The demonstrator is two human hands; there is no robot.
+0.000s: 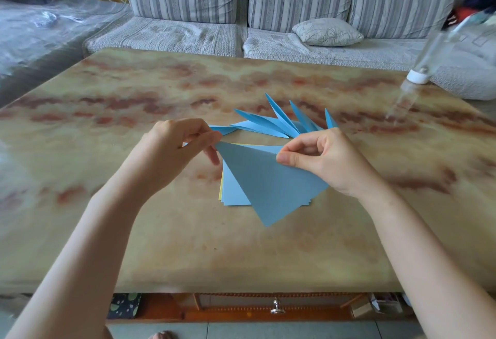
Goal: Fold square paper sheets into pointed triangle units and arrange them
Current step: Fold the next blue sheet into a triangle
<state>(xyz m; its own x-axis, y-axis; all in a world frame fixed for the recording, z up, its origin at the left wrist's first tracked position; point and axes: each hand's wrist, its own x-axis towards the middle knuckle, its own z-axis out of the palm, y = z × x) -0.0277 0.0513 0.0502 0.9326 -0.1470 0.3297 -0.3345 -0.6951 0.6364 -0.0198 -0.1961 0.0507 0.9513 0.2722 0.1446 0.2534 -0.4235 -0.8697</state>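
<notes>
A blue paper sheet (271,185), folded into a triangle with its point toward me, hangs just above the table. My left hand (174,151) pinches its upper left corner. My right hand (319,159) pinches its upper right edge between thumb and forefinger. Under it lies a stack of square sheets (233,193), blue with a yellow edge showing on the left. Behind my hands, several finished blue pointed units (276,121) are fanned out on the marble table (188,244).
A clear plastic bottle (421,67) with a white cap lies tilted at the table's far right. A striped sofa with a small cushion (326,32) runs along the far side. A wooden drawer with a metal knob (277,309) sits below the near edge.
</notes>
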